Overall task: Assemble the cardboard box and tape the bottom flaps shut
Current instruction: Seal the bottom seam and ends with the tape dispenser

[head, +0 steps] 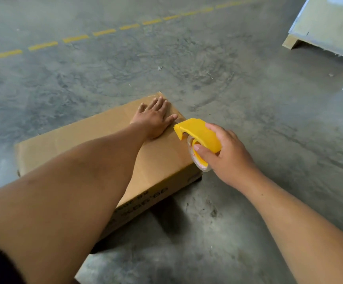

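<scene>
Head view shows the taping step in hand: the cardboard box [96, 148] lies on the concrete floor [248, 99] with its closed flaps facing up. Across it, the left hand [155, 117] lies flat with fingers spread near the far right corner, pressing the flaps down. Just right of that hand, the right hand [226, 152] grips a yellow tape dispenser [199, 134] loaded with a roll of clear tape [197, 158], its nose close to the left fingertips at the box's right edge. A short glint of tape seems to run from the nose to the cardboard, though I cannot be sure. The next move likely calls for drawing the dispenser along the seam while the flat hand keeps the flaps level. Nothing blocks that path except the left forearm itself. A dashed yellow line [74, 38] crosses the floor beyond, and stacked board [328, 25] sits well apart at far right.
</scene>
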### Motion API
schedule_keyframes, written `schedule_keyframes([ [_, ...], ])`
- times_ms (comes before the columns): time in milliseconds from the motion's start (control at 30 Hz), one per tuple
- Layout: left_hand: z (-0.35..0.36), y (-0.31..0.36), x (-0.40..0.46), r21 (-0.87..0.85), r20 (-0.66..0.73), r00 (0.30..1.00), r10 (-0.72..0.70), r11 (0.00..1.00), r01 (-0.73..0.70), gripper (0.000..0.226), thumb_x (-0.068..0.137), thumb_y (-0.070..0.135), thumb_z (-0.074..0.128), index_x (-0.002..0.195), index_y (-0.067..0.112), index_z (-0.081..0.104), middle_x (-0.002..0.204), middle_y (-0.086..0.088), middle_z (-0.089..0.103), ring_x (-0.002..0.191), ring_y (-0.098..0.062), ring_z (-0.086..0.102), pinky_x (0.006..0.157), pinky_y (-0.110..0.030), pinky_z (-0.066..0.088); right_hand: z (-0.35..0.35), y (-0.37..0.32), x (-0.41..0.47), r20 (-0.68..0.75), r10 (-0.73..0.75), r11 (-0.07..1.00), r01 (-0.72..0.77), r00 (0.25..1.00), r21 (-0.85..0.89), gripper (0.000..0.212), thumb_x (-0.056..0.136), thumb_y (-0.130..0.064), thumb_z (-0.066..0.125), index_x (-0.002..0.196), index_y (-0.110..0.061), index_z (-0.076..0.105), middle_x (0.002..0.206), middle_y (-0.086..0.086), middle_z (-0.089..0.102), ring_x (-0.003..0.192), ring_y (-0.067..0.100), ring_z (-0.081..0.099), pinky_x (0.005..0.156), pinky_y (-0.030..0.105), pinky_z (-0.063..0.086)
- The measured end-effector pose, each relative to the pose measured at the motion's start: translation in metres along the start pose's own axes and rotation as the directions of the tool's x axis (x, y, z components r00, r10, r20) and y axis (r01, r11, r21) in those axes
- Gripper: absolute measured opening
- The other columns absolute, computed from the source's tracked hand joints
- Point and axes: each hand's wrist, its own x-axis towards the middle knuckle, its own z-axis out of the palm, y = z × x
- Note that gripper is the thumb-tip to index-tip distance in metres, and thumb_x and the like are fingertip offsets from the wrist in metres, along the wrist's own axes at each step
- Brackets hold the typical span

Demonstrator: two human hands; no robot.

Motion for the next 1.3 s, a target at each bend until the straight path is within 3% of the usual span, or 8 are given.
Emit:
schedule_keyframes([
  [133,-0.004,0.009,-0.008,-0.022,0.035,0.997,-0.068,0.997,0.069,0.072,0.102,0.063,0.012,0.161,0.023,0.007,0.169,0.002,-0.004,0.155,-0.017,-0.005,0.124,-0.050,-0.001,-0.001,0.002,-0.002,0.004,-0.024,1.000,0.024,1.000,0.002,0.066,0.084,-0.054,0.060,0.142,-0.033,0.038,0.131,0.002,0.047,0.116,0.020,0.049,0.086,0.029,0.037],
  [267,-0.004,0.029,-0.020,-0.042,0.044,0.998,-0.050,0.998,0.052,0.062,0.106,0.052,0.014,0.161,0.024,0.009,0.169,0.003,-0.001,0.155,-0.017,-0.004,0.123,-0.053,0.000,-0.003,0.001,-0.005,0.009,-0.029,0.999,0.028,1.000,0.040,0.064,0.085,-0.052,0.060,0.142,-0.033,0.038,0.129,0.002,0.047,0.114,0.022,0.050,0.082,0.030,0.037],
  [633,0.005,0.033,-0.030,-0.020,0.008,0.998,-0.065,0.998,0.065,0.059,0.106,0.052,0.010,0.160,0.030,0.003,0.168,0.008,-0.007,0.154,-0.010,-0.009,0.123,-0.045,-0.004,-0.006,0.003,-0.013,-0.004,-0.056,0.998,0.056,0.998,0.035,0.066,0.085,-0.050,0.062,0.144,-0.029,0.040,0.119,0.004,0.049,0.104,0.022,0.052,0.073,0.025,0.032],
  [867,0.006,0.035,-0.036,-0.032,-0.001,0.999,-0.047,0.998,0.047,0.061,0.105,0.054,0.010,0.161,0.029,0.005,0.168,0.007,-0.005,0.154,-0.010,-0.008,0.124,-0.045,-0.003,-0.017,0.012,-0.034,-0.012,-0.095,0.995,0.095,0.995,0.012,0.069,0.084,-0.052,0.060,0.145,-0.030,0.038,0.109,-0.005,0.040,0.090,0.009,0.041,0.072,0.026,0.035],
  [1067,0.006,0.034,-0.035,-0.034,-0.006,0.999,-0.039,0.999,0.038,0.064,0.104,0.058,0.008,0.161,0.029,0.005,0.169,0.007,-0.004,0.154,-0.011,-0.008,0.124,-0.047,-0.003,-0.017,0.028,-0.052,-0.048,-0.100,0.993,0.103,0.994,0.056,0.070,0.081,-0.059,0.059,0.143,-0.030,0.042,0.104,-0.005,0.044,0.089,0.013,0.049,0.069,0.027,0.038],
  [1300,-0.003,0.046,-0.037,-0.029,0.064,0.994,-0.091,0.995,0.094,0.083,0.095,0.074,0.015,0.162,0.026,0.002,0.169,0.003,-0.007,0.154,-0.015,-0.010,0.123,-0.052,-0.005,-0.018,0.027,-0.063,-0.018,-0.107,0.993,0.108,0.994,0.050,0.071,0.083,-0.057,0.058,0.146,-0.031,0.037,0.104,-0.006,0.040,0.084,0.007,0.043,0.060,0.007,0.030],
])
